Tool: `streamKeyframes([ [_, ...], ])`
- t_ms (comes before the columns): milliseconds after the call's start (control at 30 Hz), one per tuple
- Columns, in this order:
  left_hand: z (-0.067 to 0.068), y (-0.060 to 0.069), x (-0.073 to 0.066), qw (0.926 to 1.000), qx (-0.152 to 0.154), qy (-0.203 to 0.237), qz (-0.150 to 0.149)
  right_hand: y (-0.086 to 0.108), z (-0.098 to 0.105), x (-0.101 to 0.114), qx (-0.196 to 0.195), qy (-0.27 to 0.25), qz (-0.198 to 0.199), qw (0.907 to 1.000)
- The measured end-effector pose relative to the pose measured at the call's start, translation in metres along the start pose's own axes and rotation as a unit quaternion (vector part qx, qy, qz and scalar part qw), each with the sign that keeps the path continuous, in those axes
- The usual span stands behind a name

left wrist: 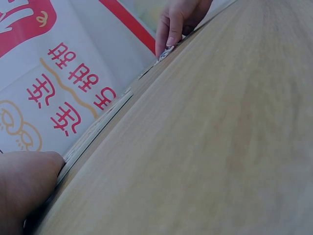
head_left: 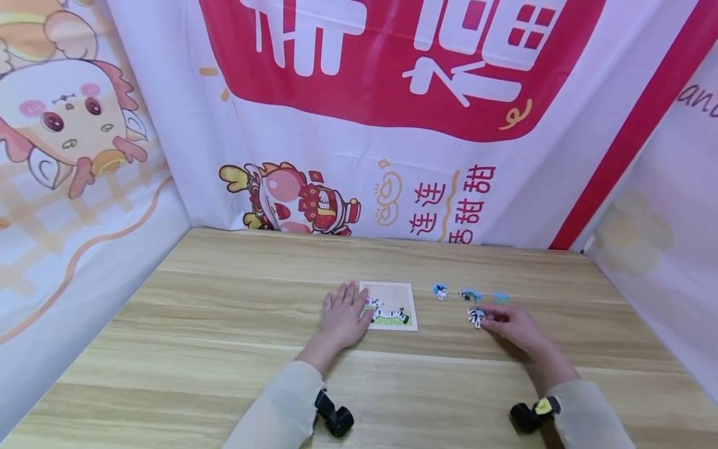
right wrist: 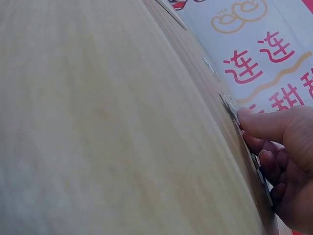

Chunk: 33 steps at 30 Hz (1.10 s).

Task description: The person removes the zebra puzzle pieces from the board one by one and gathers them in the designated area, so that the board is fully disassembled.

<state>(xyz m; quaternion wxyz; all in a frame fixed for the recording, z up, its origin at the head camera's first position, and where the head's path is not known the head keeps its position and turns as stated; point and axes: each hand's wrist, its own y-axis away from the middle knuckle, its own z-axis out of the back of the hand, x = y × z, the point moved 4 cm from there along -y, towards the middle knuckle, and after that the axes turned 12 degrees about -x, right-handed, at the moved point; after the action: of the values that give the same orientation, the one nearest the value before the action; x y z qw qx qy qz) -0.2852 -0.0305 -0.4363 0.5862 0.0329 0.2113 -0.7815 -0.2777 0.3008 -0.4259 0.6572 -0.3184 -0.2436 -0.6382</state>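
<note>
My left hand (head_left: pixel 344 318) lies spread over the left side of a square puzzle board (head_left: pixel 415 315), its fingers straight and covering part of the picture. The board's inside shows a striped zebra body on green, with a bare area above it. To the right, my right hand (head_left: pixel 513 324) pinches a black-and-white striped puzzle piece (head_left: pixel 475 317) between thumb and fingers. That piece looks slightly tilted off the wood in the right wrist view, where the thumb (right wrist: pixel 269 125) presses its edge. The other fingers of this hand are curled under.
Three more puzzle pieces lie behind the right hand: a blue-and-zebra one (head_left: pixel 440 291), a blue-green one (head_left: pixel 470 295) and a light blue-green one (head_left: pixel 501 298). The wooden table (head_left: pixel 224 312) meets a printed cloth (head_left: pixel 392 143) at the back.
</note>
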Motion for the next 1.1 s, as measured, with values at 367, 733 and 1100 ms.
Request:
streamKeyframes([
  [367, 0.000, 0.000, 0.001, 1.0000, -0.005, 0.001, -0.003, 0.000, -0.001, 0.000, -0.004, 0.017, 0.002, 0.9998],
  [733, -0.002, 0.001, 0.002, 1.0000, -0.007, -0.001, 0.000, 0.001, 0.003, 0.010, 0.040, 0.013, 0.005, 0.9991],
  [1100, 0.000, 0.001, 0.001, 1.0000, -0.004, 0.001, -0.002, 0.000, 0.009, 0.019, 0.058, 0.066, 0.003, 0.9962],
])
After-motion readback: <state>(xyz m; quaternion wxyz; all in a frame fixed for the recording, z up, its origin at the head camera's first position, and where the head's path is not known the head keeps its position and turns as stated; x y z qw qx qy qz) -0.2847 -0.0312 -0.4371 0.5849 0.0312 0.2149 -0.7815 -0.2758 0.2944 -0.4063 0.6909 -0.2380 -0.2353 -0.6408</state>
